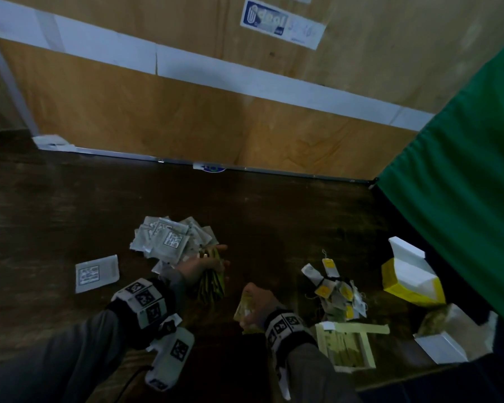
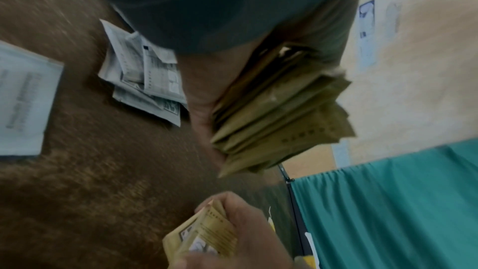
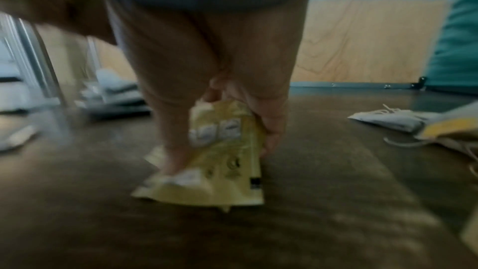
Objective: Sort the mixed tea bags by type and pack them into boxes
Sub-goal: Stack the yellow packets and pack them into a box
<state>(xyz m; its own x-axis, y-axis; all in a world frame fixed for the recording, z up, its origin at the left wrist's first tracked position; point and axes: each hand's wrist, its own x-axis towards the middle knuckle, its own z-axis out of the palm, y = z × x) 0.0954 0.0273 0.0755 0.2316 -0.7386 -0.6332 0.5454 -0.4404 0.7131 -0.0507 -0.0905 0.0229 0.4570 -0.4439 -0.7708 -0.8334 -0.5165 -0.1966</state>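
Two stacks of flat olive-yellow paper sachets are in hand: the left hand (image 1: 200, 267) clamps a thick stack (image 2: 279, 109) at frame centre; the right hand (image 1: 259, 301) pinches a thinner stack (image 3: 222, 163) just below. Step: gathering one type. Next, judged: seat both stacks edgewise in the open carton (image 1: 346, 349), lower right on the bench (image 1: 70, 213).

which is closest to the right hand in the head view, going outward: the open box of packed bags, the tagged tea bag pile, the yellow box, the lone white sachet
From the right hand:
1. open box of packed bags, just to its right
2. tagged tea bag pile, farther right and back
3. yellow box and lone white sachet, far right and far left: too close to call
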